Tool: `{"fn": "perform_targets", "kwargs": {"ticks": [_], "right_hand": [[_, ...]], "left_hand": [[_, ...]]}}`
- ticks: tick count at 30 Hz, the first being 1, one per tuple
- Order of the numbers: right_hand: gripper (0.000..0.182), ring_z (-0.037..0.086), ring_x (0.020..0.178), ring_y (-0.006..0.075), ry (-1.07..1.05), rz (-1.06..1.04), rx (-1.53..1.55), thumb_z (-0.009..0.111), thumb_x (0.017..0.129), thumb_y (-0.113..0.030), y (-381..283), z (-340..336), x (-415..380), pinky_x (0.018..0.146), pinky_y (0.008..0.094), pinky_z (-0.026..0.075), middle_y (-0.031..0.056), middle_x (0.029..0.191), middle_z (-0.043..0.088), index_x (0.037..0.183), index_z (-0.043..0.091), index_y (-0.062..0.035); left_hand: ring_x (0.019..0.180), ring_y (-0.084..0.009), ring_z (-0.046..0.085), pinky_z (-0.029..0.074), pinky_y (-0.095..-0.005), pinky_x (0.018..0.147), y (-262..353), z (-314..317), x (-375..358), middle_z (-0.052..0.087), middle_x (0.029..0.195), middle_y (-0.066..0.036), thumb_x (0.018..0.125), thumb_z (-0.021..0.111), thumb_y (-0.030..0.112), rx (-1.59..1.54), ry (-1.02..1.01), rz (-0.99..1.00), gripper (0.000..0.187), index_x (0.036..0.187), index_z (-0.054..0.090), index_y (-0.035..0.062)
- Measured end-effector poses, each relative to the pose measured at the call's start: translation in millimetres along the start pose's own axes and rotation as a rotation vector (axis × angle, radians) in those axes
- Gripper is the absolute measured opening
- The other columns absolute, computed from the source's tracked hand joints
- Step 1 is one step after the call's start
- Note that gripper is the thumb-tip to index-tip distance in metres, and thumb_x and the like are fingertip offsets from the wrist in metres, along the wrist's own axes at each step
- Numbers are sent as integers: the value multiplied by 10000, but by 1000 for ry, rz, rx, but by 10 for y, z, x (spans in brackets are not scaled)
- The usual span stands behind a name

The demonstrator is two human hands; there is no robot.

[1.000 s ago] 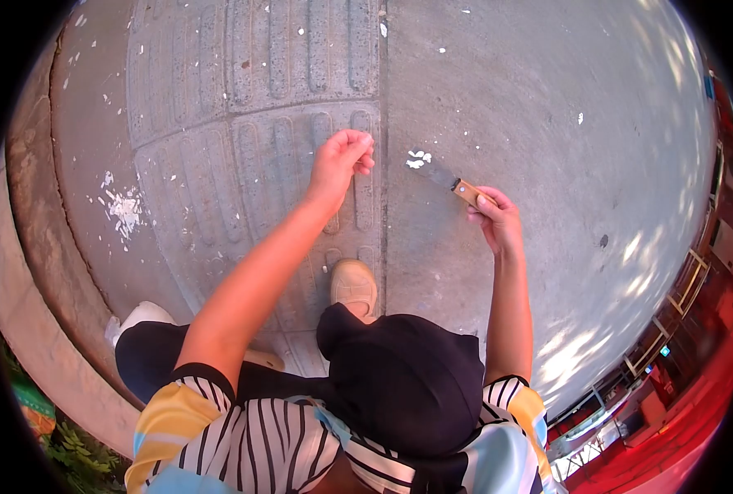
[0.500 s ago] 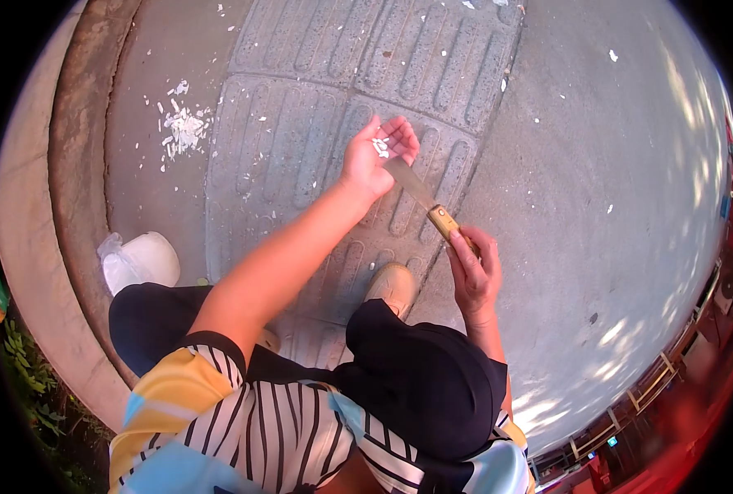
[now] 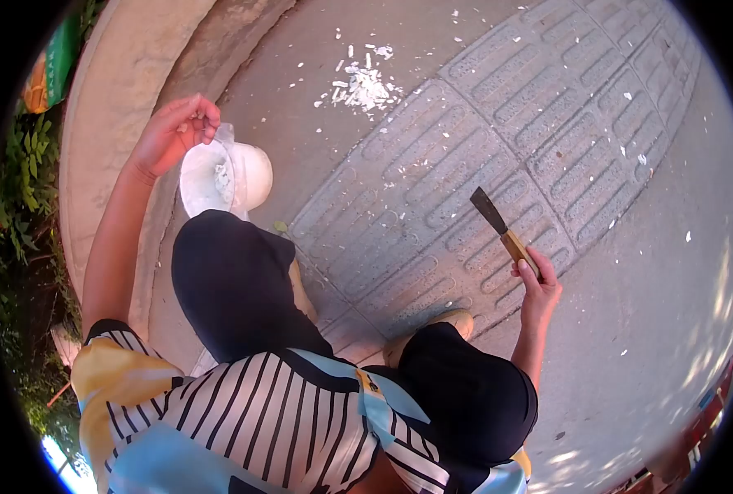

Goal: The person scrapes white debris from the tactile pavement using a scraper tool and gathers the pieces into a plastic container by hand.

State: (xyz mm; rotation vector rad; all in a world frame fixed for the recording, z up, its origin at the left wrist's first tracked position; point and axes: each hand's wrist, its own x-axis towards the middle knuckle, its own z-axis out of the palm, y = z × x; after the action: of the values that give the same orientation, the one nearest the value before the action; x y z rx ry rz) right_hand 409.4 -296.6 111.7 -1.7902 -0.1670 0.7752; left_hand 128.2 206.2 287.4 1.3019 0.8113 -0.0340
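Note:
My left hand is beside the rim of a white bucket, its fingers curled together near the clear plastic bag at the opening. Whether the fingers hold the bag or something else is too small to tell. White bits lie inside the bucket, which leans on its side. In my right hand is a scraper, gripped by its wooden handle, with the dark metal blade pointing up and left above the paving.
A pile of white chips lies on the pavement, with more scattered around. Grooved paving tiles run diagonally. A stone curb and green plants are at the left. My knees and shoes are below.
My left hand has moved from the scraper's blade, where its open palm held white bits, to the bucket. My right hand still holds the scraper. The view has shifted left.

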Motion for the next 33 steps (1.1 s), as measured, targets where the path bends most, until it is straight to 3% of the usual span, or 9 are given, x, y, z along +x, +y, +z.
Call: {"fn": "perform_targets", "kwargs": {"ticks": [3,4,10,13,19,23,24,30,33], "right_hand": [[277,620,767,130,-96,-40,-51,626,862,0,-52,177,197,702,251,511,74,944,644,1138,633,33],[274,618,762,127,-114,-37,-85,629,858,5,-153,229,226,702,243,506,72,935,644,1129,633,38],[268,622,731,121,-137,-60,-241,604,880,-18,-480,326,295,690,242,515,79,897,655,1141,631,35],[267,621,718,119,-120,-75,-283,600,887,-34,-561,333,292,675,247,525,83,889,657,1144,630,34],[274,598,714,112,-146,-32,-387,616,861,-18,-701,540,374,674,234,493,70,915,636,1128,634,43],[274,594,709,111,-280,-98,-495,623,853,-11,-1002,851,496,651,231,493,74,914,627,1122,633,45],[273,593,708,111,-327,-124,-527,624,851,-9,-1078,933,548,645,230,493,74,909,624,1118,633,46],[261,609,738,129,-512,-123,-591,634,844,-7,-1479,1489,771,650,248,519,73,896,619,1098,626,52],[249,636,736,145,-564,-23,-553,616,859,-16,-1633,1992,814,668,262,549,101,916,652,1097,615,56]], "left_hand": [[1032,-197,581,471,-335,889,-401,-410,-624,624,1090,-122,1018,346,406,-63,357,65,499,1133,589,-13],[1211,-237,492,361,-384,1041,-513,-410,-707,583,1248,-135,1015,311,448,39,438,39,571,1277,513,-17],[1298,-224,411,235,-380,1117,-1085,-862,-775,486,1388,-115,1022,352,343,109,526,6,509,1388,389,-8],[1287,-200,419,247,-357,1109,-1368,-990,-732,530,1350,-94,988,431,182,125,538,130,452,1411,379,30],[1265,-156,442,323,-338,1069,-1679,-1135,-842,551,1322,-88,932,455,43,378,372,-31,489,1416,384,67],[1100,-174,598,458,-311,939,-1800,-840,-858,629,1203,-100,866,480,-28,268,434,140,473,1328,508,72],[1057,-215,618,485,-329,875,-1855,-932,-869,645,1146,-121,841,512,-40,388,448,-10,474,1301,524,74],[829,-252,645,496,-334,785,-2251,-1241,-979,671,938,-137,859,592,109,1075,1270,325,371,1217,553,23],[790,-230,634,491,-344,736,-2473,-1428,-1043,673,895,-121,848,619,186,668,899,-287,354,1151,573,8]]}}
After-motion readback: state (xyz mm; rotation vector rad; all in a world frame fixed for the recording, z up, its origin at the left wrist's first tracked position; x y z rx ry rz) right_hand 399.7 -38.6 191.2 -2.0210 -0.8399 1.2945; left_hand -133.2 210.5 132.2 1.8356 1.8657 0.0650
